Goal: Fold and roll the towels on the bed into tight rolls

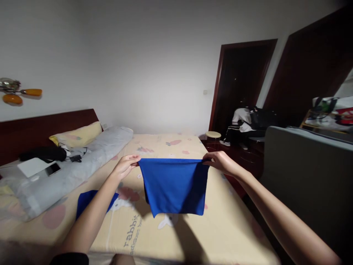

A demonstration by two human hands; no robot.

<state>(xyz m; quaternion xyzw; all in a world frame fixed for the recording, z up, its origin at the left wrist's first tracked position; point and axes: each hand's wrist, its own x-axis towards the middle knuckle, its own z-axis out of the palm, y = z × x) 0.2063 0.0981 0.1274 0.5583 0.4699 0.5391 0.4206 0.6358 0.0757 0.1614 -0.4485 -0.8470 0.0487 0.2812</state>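
Left fingers (134, 158) and right fingers (211, 156) pinched closed on blue cloth (173, 186) at top corners, likely to tension that edge; bed (234, 235) below them.

Room above held blue cloth (175, 186)

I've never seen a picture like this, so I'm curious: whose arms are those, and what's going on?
There's no machine here, just a person's bare hands. A camera on that person's head took this picture, looking forward and down. The left hand and right hand each pinch a top corner of a blue cloth, so it hangs between them above the bed. On the bed lie another blue cloth, partly hidden by the left arm, plus grey bedding and a yellow pillow.
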